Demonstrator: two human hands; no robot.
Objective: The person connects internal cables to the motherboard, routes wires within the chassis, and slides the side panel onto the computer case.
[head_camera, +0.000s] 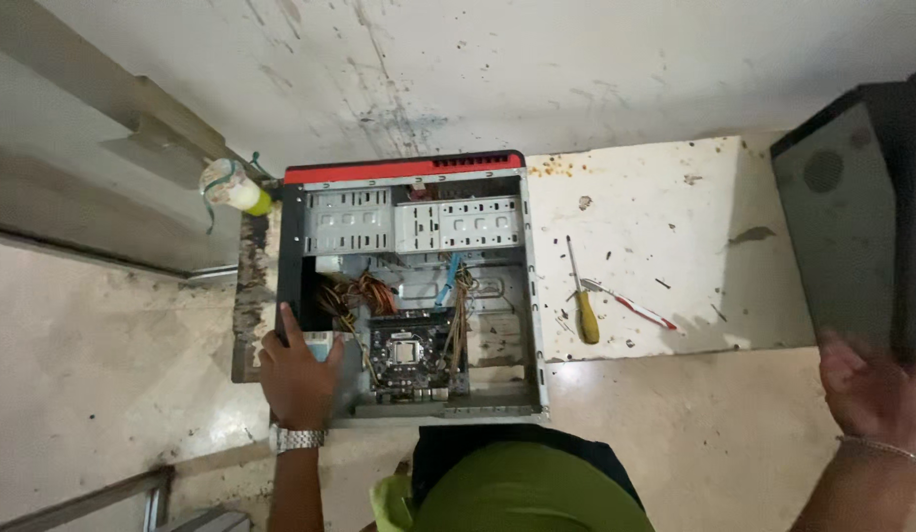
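Observation:
An open computer case [416,182] with a red front edge lies on its side on a low white board [665,207]. Inside it I see drive bays, bundled cables and a small motherboard [411,350]. My left hand [298,372], with a metal watch on the wrist, rests on the case's near left corner and grips its edge. My right hand [877,394] holds the bottom of a dark side panel [852,227], lifted off to the right of the case.
A yellow-handled screwdriver [581,300] and a red-and-white one [630,305] lie on the board right of the case. A taped yellow-green bottle [233,187] stands by the case's far left corner. The stained wall is behind, tiled floor around.

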